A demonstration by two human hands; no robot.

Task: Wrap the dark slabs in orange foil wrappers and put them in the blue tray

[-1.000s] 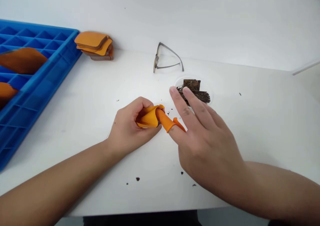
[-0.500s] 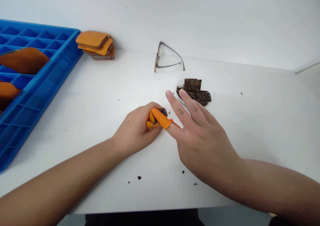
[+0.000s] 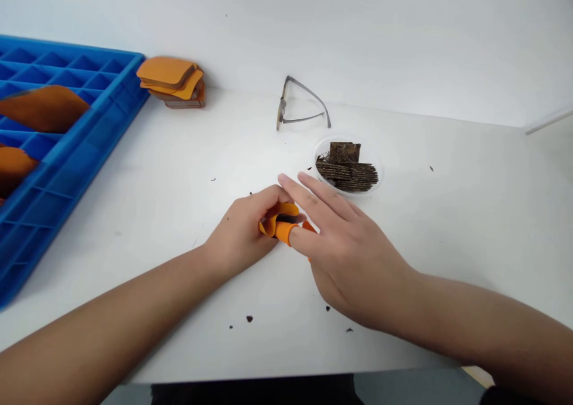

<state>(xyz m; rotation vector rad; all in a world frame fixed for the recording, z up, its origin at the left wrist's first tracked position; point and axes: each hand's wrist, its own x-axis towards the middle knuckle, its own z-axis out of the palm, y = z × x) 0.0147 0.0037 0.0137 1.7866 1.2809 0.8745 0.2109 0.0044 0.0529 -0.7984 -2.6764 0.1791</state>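
Observation:
My left hand [image 3: 242, 225] is closed round a curled orange pouch [image 3: 286, 209], whose open mouth shows a dark inside. My right hand [image 3: 349, 247] reaches in from the right. Its index finger wears an orange finger cot [image 3: 283, 233] and its tip meets the pouch, partly hidden by the folds. Orange also covers what shows of the right thumb. The other right fingers stretch out over the left hand's fingertips. Just beyond them stands a clear round dish [image 3: 378, 184] with dark brown ridged strips [image 3: 353, 175] and a flat dark square piece [image 3: 344, 152].
A blue compartment tray [image 3: 85, 136] with large orange-brown pieces [image 3: 47, 108] lies at the left. By its corner is a stack of orange pouches [image 3: 170, 74]. Eyeglasses [image 3: 282, 110] rest near the wall. Small dark crumbs [image 3: 249, 319] dot the white table [image 3: 286, 345].
My right hand has shifted left and slightly down, and its index fingertip has gone from lying across the pouch to down among its folds. The left hand keeps its hold.

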